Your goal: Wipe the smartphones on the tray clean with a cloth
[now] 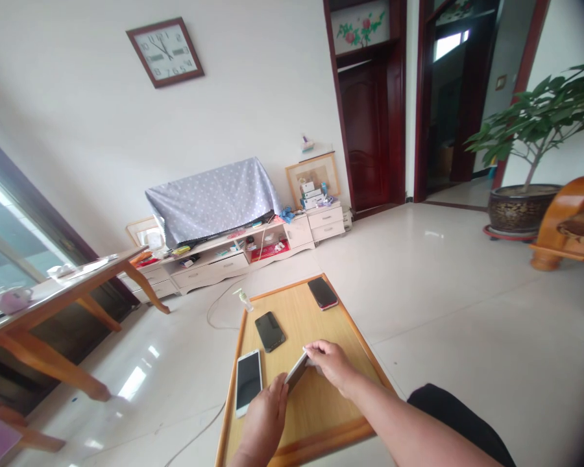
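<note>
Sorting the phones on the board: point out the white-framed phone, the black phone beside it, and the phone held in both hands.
White-framed phone (248,381), head view, middle of its dark screen.
Black phone (269,331), head view, centre of its face.
Held phone (296,371), head view, its upturned edge between the hands.

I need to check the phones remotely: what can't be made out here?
- Held phone: seen edge-on in the head view; both hands cover its ends.
- Its screen state: not visible.
- Pink cup: near the left edge, blurred.
- Items on the TV stand: too small.
</note>
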`<state>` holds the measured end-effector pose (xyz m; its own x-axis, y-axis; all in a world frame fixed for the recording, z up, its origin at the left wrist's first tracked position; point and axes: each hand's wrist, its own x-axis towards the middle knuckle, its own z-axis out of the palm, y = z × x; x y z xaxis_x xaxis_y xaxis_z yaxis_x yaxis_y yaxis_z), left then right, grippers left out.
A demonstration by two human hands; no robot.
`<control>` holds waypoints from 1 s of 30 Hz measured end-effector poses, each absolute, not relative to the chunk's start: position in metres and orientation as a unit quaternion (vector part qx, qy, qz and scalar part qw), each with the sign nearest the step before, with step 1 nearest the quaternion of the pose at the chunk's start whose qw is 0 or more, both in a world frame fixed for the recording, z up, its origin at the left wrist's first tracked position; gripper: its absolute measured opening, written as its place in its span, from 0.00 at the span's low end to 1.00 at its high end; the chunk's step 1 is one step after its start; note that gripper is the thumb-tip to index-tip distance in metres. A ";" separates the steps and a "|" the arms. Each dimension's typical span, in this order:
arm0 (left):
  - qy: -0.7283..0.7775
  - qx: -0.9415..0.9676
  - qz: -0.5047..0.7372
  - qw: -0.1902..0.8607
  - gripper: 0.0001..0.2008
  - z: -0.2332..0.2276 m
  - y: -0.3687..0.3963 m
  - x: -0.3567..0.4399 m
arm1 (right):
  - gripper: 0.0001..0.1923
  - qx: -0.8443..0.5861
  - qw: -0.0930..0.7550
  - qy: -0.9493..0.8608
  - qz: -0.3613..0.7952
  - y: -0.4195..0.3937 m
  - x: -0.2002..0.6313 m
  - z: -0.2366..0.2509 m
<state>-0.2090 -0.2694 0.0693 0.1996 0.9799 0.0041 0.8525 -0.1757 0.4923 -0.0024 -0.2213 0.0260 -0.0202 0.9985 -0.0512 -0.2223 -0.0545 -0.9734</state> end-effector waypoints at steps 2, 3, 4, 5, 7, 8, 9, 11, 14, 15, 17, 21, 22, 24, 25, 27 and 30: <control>0.615 0.720 0.228 0.229 0.20 0.065 -0.268 -0.208 | 0.29 -0.446 0.539 -0.425 0.574 -0.220 -0.001 0.031; 0.617 0.695 0.266 0.257 0.21 0.064 -0.268 -0.207 | 0.30 -0.439 0.543 -0.424 0.577 -0.219 0.000 0.034; 0.619 0.665 0.300 0.291 0.23 0.064 -0.267 -0.205 | 0.30 -0.432 0.547 -0.424 0.578 -0.218 0.001 0.036; 0.620 0.632 0.328 0.329 0.26 0.064 -0.267 -0.204 | 0.31 -0.426 0.551 -0.426 0.577 -0.218 0.003 0.039; 0.621 0.568 0.367 0.396 0.30 0.065 -0.268 -0.201 | 0.30 -0.421 0.550 -0.434 0.576 -0.217 0.007 0.041; 0.620 0.540 0.383 0.421 0.31 0.065 -0.269 -0.200 | 0.29 -0.426 0.541 -0.435 0.580 -0.218 0.008 0.041; 0.618 0.516 0.399 0.439 0.32 0.066 -0.270 -0.198 | 0.29 -0.433 0.528 -0.433 0.589 -0.219 0.008 0.041; 0.612 0.477 0.430 0.462 0.32 0.065 -0.271 -0.195 | 0.28 -0.448 0.499 -0.424 0.609 -0.224 0.008 0.039; 0.590 0.452 0.456 0.489 0.28 0.064 -0.274 -0.189 | 0.27 -0.442 0.485 -0.414 0.631 -0.234 0.003 0.040; 0.582 0.449 0.458 0.499 0.27 0.064 -0.276 -0.186 | 0.27 -0.429 0.491 -0.407 0.640 -0.237 0.002 0.040; 0.571 0.438 0.461 0.519 0.24 0.063 -0.278 -0.179 | 0.26 -0.401 0.509 -0.381 0.659 -0.241 0.000 0.043; 0.559 0.419 0.451 0.555 0.25 0.063 -0.284 -0.170 | 0.28 -0.389 0.552 -0.342 0.654 -0.241 0.005 0.049; 0.563 0.427 0.435 0.559 0.25 0.062 -0.285 -0.169 | 0.29 -0.396 0.558 -0.341 0.645 -0.240 0.007 0.050; 0.570 0.439 0.410 0.560 0.24 0.060 -0.286 -0.166 | 0.30 -0.414 0.556 -0.349 0.630 -0.242 0.011 0.053; 0.570 0.436 0.412 0.561 0.23 0.058 -0.285 -0.165 | 0.30 -0.423 0.548 -0.358 0.626 -0.244 0.012 0.056; 0.562 0.408 0.439 0.570 0.20 0.056 -0.281 -0.160 | 0.29 -0.429 0.529 -0.384 0.624 -0.249 0.014 0.060; 0.555 0.361 0.470 0.584 0.16 0.057 -0.266 -0.151 | 0.25 -0.422 0.515 -0.421 0.616 -0.255 0.017 0.063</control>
